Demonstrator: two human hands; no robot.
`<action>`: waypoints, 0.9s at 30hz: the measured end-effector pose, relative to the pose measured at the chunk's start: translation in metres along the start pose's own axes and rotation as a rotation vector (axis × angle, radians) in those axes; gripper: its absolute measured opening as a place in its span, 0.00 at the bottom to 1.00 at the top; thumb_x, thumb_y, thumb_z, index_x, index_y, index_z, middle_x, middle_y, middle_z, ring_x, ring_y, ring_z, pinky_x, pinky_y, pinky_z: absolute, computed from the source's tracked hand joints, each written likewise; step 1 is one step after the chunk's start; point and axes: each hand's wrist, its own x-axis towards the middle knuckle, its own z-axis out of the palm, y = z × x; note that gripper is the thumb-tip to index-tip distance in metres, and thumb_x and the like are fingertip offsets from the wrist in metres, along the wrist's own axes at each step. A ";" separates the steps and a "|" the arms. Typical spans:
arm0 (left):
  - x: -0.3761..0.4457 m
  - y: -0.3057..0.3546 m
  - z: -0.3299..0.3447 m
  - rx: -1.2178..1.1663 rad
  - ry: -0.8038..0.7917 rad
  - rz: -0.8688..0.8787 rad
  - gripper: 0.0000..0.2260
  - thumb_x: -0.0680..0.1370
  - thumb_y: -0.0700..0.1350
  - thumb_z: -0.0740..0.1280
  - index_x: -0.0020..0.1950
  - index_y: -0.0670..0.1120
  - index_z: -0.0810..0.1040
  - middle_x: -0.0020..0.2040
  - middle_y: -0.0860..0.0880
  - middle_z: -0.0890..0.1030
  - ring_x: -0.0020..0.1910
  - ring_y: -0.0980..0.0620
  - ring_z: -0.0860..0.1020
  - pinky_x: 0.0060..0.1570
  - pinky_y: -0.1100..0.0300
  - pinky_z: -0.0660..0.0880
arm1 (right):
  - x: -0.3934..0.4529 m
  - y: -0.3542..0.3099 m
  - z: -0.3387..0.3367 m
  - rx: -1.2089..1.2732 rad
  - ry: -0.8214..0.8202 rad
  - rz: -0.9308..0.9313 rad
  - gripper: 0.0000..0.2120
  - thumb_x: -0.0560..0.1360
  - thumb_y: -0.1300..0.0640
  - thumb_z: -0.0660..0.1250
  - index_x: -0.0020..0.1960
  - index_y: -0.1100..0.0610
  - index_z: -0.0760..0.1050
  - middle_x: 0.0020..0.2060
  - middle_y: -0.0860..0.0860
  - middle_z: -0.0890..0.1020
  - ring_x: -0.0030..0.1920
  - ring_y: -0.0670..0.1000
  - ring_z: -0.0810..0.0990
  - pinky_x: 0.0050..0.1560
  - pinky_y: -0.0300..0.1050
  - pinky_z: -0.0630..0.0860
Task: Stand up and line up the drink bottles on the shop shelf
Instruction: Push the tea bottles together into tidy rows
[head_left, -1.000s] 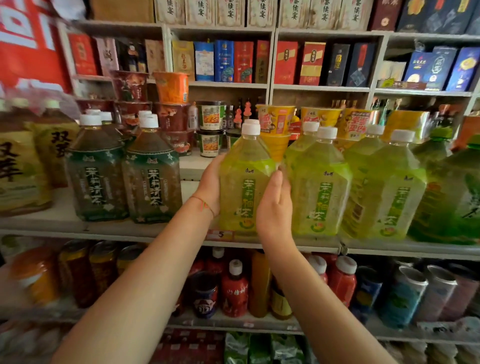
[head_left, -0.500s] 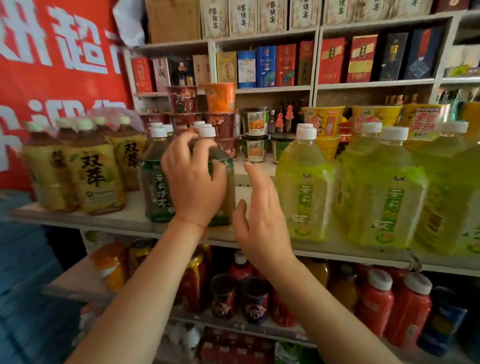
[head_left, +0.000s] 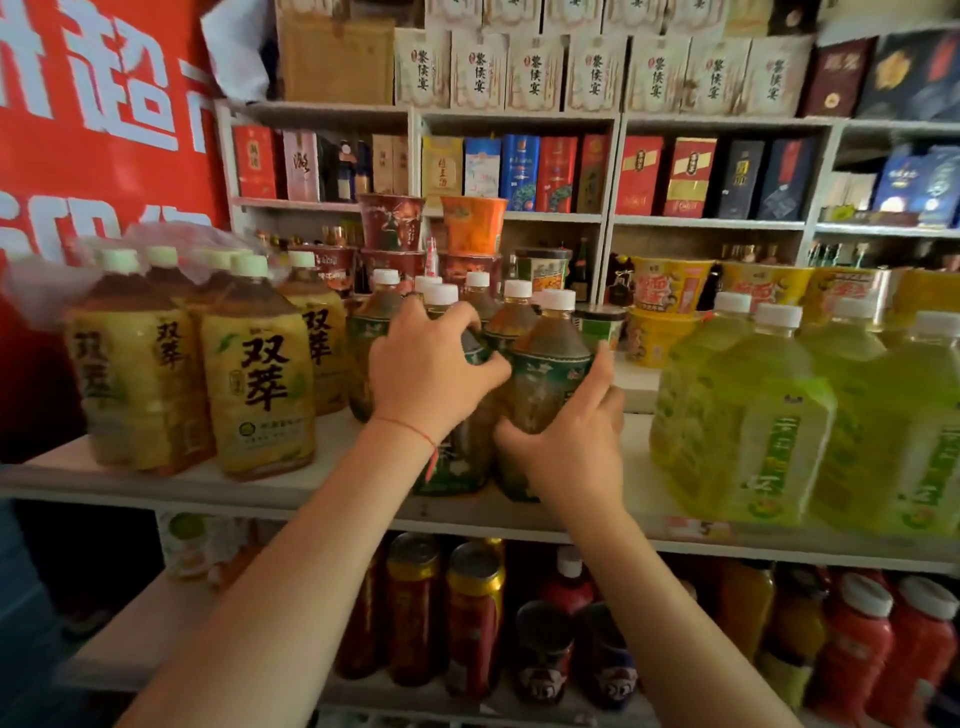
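Frame centre: left hand (head_left: 426, 376) curls round one dark-green plastic bottle (head_left: 457, 457); right hand (head_left: 566, 441) grips its round-shouldered neighbour (head_left: 545, 374) on the shelf (head_left: 311, 488).

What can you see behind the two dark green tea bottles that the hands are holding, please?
Behind the front dark tea bottles, more white-capped dark bottles and stacked noodle cups. The left hand covers some.

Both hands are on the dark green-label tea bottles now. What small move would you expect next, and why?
Probably a short slide forward of the two front dark tea bottles toward the shelf edge. The left hand grips one bottle's shoulder, the right hand wraps the neighbour's body, and both stand upright, clustered tightly against those behind, between the yellow-label bottles and the light green bottles.
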 end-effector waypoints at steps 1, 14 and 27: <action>0.000 -0.002 0.001 -0.031 0.000 0.016 0.20 0.73 0.62 0.68 0.60 0.54 0.78 0.49 0.50 0.67 0.47 0.49 0.71 0.39 0.59 0.67 | 0.000 -0.001 0.001 -0.016 0.009 0.014 0.59 0.66 0.42 0.76 0.79 0.50 0.36 0.69 0.58 0.63 0.66 0.62 0.69 0.57 0.57 0.76; -0.003 -0.019 0.009 -0.130 0.083 0.116 0.21 0.72 0.63 0.65 0.57 0.51 0.80 0.46 0.49 0.67 0.43 0.51 0.68 0.35 0.60 0.65 | 0.035 0.017 -0.016 -0.362 0.128 0.231 0.60 0.66 0.35 0.76 0.79 0.53 0.37 0.72 0.62 0.63 0.64 0.64 0.74 0.48 0.57 0.80; -0.011 -0.033 0.013 -0.556 0.089 0.096 0.19 0.75 0.53 0.71 0.66 0.55 0.80 0.59 0.49 0.77 0.55 0.55 0.75 0.49 0.74 0.69 | 0.050 0.020 -0.009 -0.404 0.071 0.157 0.62 0.65 0.30 0.73 0.80 0.57 0.38 0.72 0.63 0.61 0.64 0.63 0.75 0.45 0.49 0.78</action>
